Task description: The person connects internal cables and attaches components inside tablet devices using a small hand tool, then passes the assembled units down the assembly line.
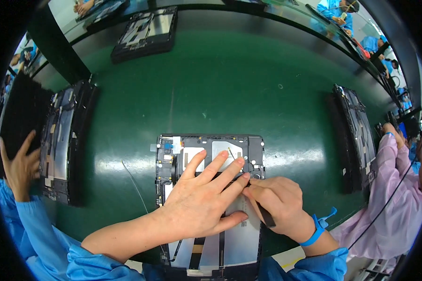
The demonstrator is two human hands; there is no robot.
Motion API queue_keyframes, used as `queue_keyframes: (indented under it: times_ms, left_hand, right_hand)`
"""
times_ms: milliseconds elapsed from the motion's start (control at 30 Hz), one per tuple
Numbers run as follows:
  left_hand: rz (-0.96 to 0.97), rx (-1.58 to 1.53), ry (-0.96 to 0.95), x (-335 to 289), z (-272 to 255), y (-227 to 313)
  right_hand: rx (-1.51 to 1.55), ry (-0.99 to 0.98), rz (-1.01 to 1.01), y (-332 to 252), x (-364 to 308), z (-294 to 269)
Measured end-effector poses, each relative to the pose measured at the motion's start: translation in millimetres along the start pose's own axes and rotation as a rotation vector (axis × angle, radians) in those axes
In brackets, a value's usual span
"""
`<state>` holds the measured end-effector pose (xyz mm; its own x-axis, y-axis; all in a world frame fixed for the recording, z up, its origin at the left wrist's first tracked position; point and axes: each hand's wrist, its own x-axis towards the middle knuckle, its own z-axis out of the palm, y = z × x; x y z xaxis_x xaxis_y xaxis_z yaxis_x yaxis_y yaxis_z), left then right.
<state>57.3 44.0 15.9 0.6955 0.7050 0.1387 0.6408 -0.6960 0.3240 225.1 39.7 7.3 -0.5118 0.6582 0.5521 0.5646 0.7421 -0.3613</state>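
An opened tablet (254, 146), with its inner boards, cables and silvery plates showing, lies upright in front of me at the table's near edge. My left hand (199, 199) rests across its middle, palm down with the fingers spread. Just right of those fingertips, my right hand (279, 201) is closed around a slim dark hand tool (267, 218). Its lower end sticks out below the fist, and its upper end meets the tablet's right side near my left fingers. The exact kind of tool does not show. A blue strap (320, 230) circles my right wrist.
A thin pale wire (135, 182) lies left of the tablet. Stacks of opened tablets stand at left (63, 136), right (358, 126) and far back (147, 30) on the green table (211, 89). A co-worker's hand (21, 164) touches a black sheet (26, 107); another's pink sleeve (384, 187) is at right.
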Motion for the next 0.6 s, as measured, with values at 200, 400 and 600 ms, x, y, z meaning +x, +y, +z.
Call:
queue_keyframes:
  times_ms: [200, 400, 600]
  left_hand:
    - [0.012, 0.031, 0.026, 0, 4, 3]
    - [0.006, 0.026, 0.017, -3, 4, 4]
    - [0.001, 0.018, 0.011, -1, 5, -1]
  right_hand:
    - [0.982, 0.185, 0.749, 16, -13, -1]
    - [0.749, 0.05, 0.614, 18, -17, -1]
    - [0.644, 0.009, 0.534, 17, -9, -1]
